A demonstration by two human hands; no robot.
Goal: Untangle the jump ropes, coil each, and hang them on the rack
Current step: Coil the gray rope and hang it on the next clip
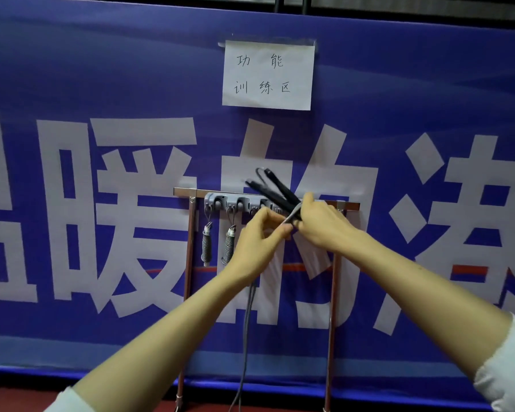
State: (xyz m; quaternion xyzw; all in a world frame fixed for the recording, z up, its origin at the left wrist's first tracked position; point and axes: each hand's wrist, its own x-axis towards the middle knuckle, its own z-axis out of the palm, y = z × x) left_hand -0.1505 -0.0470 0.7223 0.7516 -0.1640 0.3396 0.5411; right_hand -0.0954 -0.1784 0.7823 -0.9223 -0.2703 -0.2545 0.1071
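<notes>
Head cam shot, so everything is seen from above the hands looking at the rack (266, 192) against the blue banner (72, 69).

Step-wise, the coiling of 1 rope looks to be in hand, with the hanging not done yet. 2 black handles (275, 188) are held together by the right hand (321, 224), sticking up toward 10 o'clock from the fist, right in front of the grey hook strip (238, 203). That hand is closed around the handles' lower ends. The left hand (257, 242) is pinched shut, thumb against fingertips, on a bit of grey cord (292, 217) just beside the right hand at its 8 o'clock. The rest of the cord (246, 337) hangs loose toward 6 o'clock, down to the red floor (12, 396), so a lot of slack is judged to be left uncoiled.

Next move, as a guess: the loose cord needs to be wrapped around the handles or gathered into loops, kept snug so it doesn't spring open, then a free hook has to be found. The hooks behind the hands are mostly covered, so which ones are free can't be told.

As for what's already on the rack: 2 coiled bundles (207, 245) are hung from the hooks at the left end of the strip, side by side at about 9 o'clock from the left hand. They look like ropes already done, wrapped tight in grey cord. A paper sign (268, 75) is taped up at 12 o'clock.
</notes>
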